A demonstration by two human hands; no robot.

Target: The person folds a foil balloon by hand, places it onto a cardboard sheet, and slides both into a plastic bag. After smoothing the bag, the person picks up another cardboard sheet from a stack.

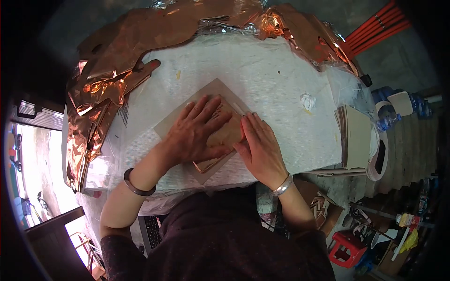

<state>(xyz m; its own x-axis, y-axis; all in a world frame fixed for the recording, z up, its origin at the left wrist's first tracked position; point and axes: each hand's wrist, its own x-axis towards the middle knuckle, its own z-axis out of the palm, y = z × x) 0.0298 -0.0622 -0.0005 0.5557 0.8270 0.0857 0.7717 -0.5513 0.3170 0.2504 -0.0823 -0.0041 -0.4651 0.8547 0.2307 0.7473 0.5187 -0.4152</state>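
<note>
A flat grey board point(216, 87) lies at an angle on the white-covered table point(290, 89), with a smaller brown printed piece point(227, 133) on top. My left hand point(197, 129) is spread flat over the brown piece, fingers apart, pressing its left and middle part. My right hand point(260, 145) rests along the right edge of the board, its fingers stretched out and close together, with the thumb near the brown piece. Something orange-red shows in a thin strip beside the right fingers. My palms hide part of the board.
Crumpled copper-coloured foil point(164, 25) runs along the far and left table edges. A stack of grey boards point(356, 136) stands at the right edge. Beyond are plastic bottles point(386, 117), a red stool point(347, 250) and orange-red rods point(379, 28). A crumpled white scrap point(307, 101) lies on the table.
</note>
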